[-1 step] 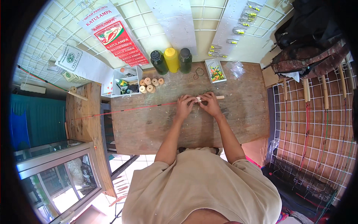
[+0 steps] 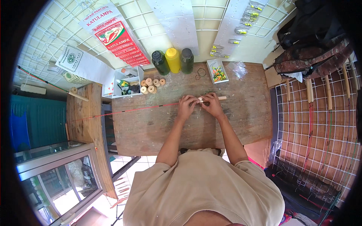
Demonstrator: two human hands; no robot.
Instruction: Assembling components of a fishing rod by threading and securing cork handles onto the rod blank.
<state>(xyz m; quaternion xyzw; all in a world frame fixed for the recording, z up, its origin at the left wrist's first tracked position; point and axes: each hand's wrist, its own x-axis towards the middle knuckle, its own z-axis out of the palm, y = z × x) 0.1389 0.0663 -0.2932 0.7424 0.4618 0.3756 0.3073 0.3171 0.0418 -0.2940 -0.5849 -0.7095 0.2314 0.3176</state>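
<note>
A thin red rod (image 2: 143, 109) lies across the wooden table (image 2: 151, 132), running from the left edge to my hands. Its right end carries a short pale wooden handle (image 2: 221, 98). My left hand (image 2: 187, 106) pinches the rod just left of the handle. My right hand (image 2: 213, 105) grips the handle part beside it. The fingertips of both hands meet at about the middle of the table. What lies between the fingers is too small to make out.
Three bottles (image 2: 173, 60), dark green, yellow and dark, stand at the table's back edge. Beside them are several wooden spools (image 2: 151, 86), a white box (image 2: 126, 83), rubber bands (image 2: 198, 74) and a small tray of colourful bits (image 2: 218, 71). Rods hang on a wire rack (image 2: 316, 109) at the right.
</note>
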